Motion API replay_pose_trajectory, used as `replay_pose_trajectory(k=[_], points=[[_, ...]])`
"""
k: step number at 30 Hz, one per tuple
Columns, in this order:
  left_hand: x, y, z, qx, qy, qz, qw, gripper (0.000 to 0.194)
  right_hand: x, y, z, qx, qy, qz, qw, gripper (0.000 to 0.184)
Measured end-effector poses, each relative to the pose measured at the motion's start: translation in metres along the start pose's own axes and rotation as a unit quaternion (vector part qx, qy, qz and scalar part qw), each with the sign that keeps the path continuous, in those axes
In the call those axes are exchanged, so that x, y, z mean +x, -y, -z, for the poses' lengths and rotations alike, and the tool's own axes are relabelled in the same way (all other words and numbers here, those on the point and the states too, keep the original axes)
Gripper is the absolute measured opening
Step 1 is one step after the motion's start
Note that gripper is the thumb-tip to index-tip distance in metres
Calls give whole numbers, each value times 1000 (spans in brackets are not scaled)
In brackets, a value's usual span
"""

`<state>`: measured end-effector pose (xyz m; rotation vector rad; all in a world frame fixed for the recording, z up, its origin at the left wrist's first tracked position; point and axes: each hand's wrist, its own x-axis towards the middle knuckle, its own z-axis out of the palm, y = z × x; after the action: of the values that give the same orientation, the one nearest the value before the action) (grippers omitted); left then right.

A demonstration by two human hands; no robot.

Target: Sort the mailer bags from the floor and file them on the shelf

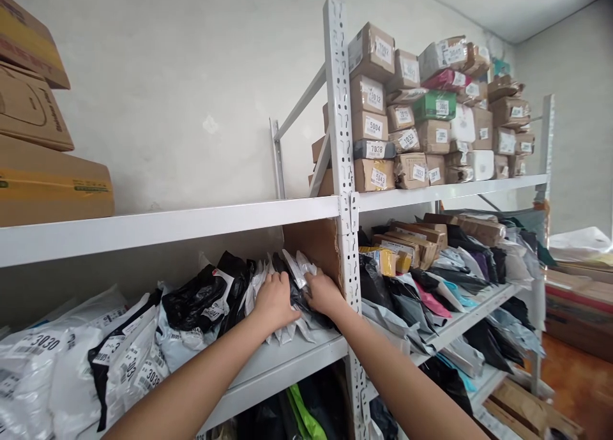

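Observation:
Both my hands reach into a row of upright plastic mailer bags [287, 280] on the middle shelf [282, 360]. My left hand [274, 301] presses against the white and black bags, its fingers curled among them. Just to its right, my right hand [323, 293] has its fingers tucked between the bags, next to a brown cardboard divider [316, 242] by the white perforated upright post [341, 140]. The fingertips of both hands are hidden in the packets.
More black and white mailers with number labels [71, 363] fill the shelf's left. Large cardboard boxes [43, 178] sit on the upper shelf at left. Labelled small parcels [421, 114] are stacked on the right rack, with loose bags [445, 280] below. Cartons [575, 299] stand at the far right.

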<state>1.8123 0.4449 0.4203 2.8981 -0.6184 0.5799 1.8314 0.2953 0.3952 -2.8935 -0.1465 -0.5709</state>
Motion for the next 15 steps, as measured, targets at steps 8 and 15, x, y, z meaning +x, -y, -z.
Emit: replay_pose_trajectory(k=[8,15], points=[[-9,4,-12,-30,-64,54,996,56,8,4,1,-5,-22,-56,998,38],[-6,10,-38,-86,-125,32,988,31,12,10,11,15,11,-91,996,46]])
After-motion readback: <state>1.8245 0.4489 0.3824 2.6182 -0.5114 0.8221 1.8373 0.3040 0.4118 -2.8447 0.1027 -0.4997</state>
